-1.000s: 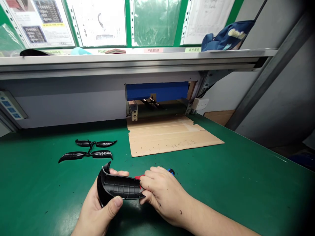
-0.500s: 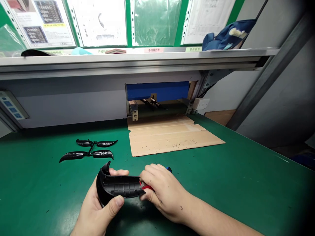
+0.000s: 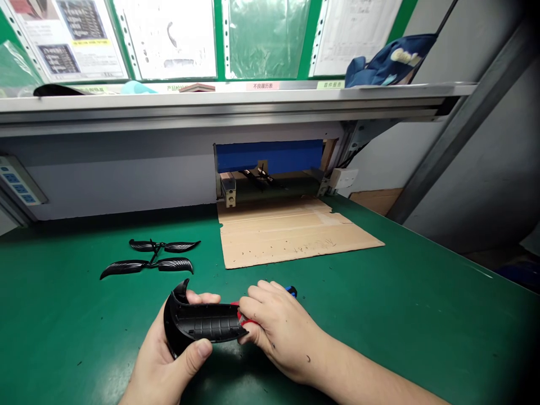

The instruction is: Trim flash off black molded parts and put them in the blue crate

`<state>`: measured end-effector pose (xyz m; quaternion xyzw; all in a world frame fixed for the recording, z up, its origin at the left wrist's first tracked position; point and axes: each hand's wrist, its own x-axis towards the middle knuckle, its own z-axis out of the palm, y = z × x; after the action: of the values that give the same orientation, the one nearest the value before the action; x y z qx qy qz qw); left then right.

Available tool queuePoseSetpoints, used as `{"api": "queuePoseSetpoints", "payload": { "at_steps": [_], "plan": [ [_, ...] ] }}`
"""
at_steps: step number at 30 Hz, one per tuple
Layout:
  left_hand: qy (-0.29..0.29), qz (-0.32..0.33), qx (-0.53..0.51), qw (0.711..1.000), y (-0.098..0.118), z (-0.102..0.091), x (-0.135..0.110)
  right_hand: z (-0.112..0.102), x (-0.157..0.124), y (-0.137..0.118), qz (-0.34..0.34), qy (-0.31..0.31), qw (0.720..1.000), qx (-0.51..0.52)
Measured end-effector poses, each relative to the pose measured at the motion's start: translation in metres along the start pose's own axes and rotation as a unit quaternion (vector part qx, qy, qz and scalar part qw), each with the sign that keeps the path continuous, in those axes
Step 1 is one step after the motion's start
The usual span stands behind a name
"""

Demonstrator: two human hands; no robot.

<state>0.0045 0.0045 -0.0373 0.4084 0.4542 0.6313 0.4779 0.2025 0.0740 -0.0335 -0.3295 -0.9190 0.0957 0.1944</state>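
My left hand is wrapped round the wide, curved end of a black molded plastic shell, thumb on its near edge. The shell's hollow, ribbed inside faces up, and a hooked tip rises at its far left. At the narrow right end, my right hand is closed on cutting pliers with red and blue handles. The metal jaws are at the shell's end; my fingers hide most of the tool. Dark plastic bits cling to my right hand and wrist.
On the green table, left of the middle, lies a black molded frame of leaf-shaped parts. A cardboard sheet stretches from an opening under a blue flap. Dark scraps are scattered about. A metal-edged shelf crosses behind.
The pliers have turned slightly in my right hand, with more of the red and blue handles showing. My left hand keeps the shell in nearly the same place.
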Motion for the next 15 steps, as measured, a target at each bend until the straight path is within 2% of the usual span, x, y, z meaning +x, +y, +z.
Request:
{"api": "queuePoseSetpoints", "payload": {
  "at_steps": [4,6,9,12,15],
  "plan": [
    [-0.052,0.013,0.02,0.998,-0.004,-0.009,0.003,-0.001,0.0,-0.001,-0.003,-0.009,1.0,-0.015],
    [-0.055,0.03,0.033,0.998,-0.005,-0.01,0.004,-0.001,0.0,-0.001,-0.012,-0.012,1.0,-0.015],
    [-0.031,0.044,0.042,0.998,-0.002,-0.005,0.003,0.0,0.0,0.001,-0.023,-0.003,1.0,0.006],
    [0.01,0.037,0.024,0.999,0.002,0.004,0.0,-0.001,0.0,0.003,-0.015,0.01,0.997,0.07],
    [0.013,0.028,0.0,1.0,0.004,0.009,-0.003,-0.003,0.0,0.006,-0.023,-0.037,0.982,0.182]
  ]
}}
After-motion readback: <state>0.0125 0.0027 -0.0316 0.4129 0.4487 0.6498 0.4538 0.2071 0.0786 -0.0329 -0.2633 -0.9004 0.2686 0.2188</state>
